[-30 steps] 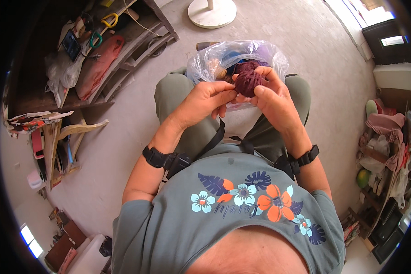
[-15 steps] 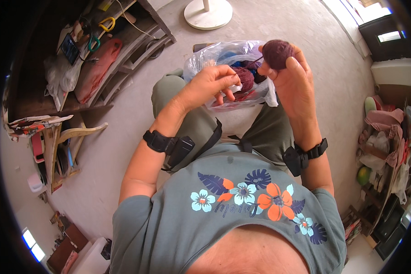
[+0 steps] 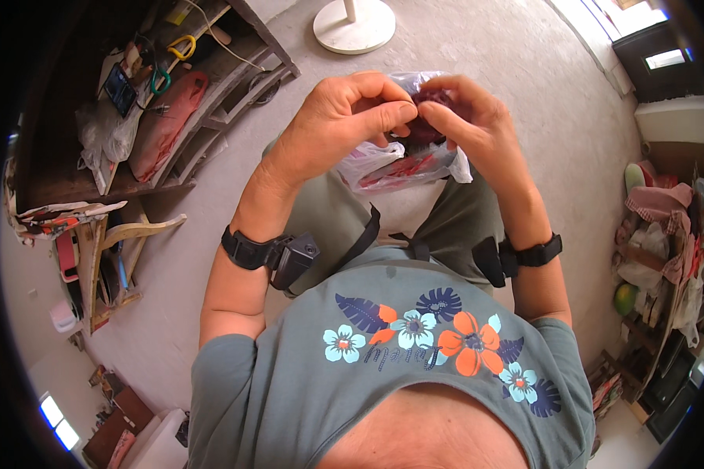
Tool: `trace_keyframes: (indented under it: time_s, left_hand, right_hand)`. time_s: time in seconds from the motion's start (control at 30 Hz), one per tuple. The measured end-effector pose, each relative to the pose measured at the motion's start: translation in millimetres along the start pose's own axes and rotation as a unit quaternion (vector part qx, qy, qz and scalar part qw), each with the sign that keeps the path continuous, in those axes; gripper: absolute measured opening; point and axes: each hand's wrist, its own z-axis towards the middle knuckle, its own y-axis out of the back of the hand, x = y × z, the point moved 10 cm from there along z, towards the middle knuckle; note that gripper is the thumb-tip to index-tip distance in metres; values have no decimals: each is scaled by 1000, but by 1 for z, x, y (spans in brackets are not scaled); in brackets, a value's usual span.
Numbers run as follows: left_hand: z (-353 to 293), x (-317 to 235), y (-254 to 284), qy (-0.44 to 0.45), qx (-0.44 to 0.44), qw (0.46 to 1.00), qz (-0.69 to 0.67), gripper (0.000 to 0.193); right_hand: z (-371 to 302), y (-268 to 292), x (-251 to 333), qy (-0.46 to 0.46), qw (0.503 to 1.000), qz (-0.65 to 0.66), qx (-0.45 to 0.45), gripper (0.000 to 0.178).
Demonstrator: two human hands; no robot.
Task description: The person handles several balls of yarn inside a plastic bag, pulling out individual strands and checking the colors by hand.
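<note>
My left hand (image 3: 344,117) is closed in a pinch, thumb against fingertips, on what looks like the maroon yarn; the strand itself is too fine to make out. Close beside it, my right hand (image 3: 481,117) curls around a dark maroon ball of yarn (image 3: 438,97), which its fingers largely hide. The two sets of fingertips nearly meet. Beneath them a clear plastic bag (image 3: 403,173) with reddish stripes lies by my knees. More dark maroon yarn (image 3: 424,134) shows in its opening, mostly covered by my hands.
On the left stands a wooden shelf unit (image 3: 246,94) with scissors (image 3: 161,81), a phone (image 3: 120,90) and a red plastic bag (image 3: 172,125). A round white stand base (image 3: 354,31) rests on the floor ahead. Bags and cloths (image 3: 657,227) are piled at the right.
My right hand has come down and left with the yarn ball, turning it knuckles-up. My left hand has risen slightly and moved toward it, so the two are now close together over the bag.
</note>
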Motion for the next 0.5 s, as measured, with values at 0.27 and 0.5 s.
trace_keyframes:
  time_s: [0.27,0.5]
  left_hand:
    - [-3,32,-6,49,22,996,-76,23]
    - [-6,87,2,112,6,990,-84,31]
  right_hand:
    - [-30,-26,0,-84,911,336,223,42]
    - [-14,-4,13,-1,916,384,118,43]
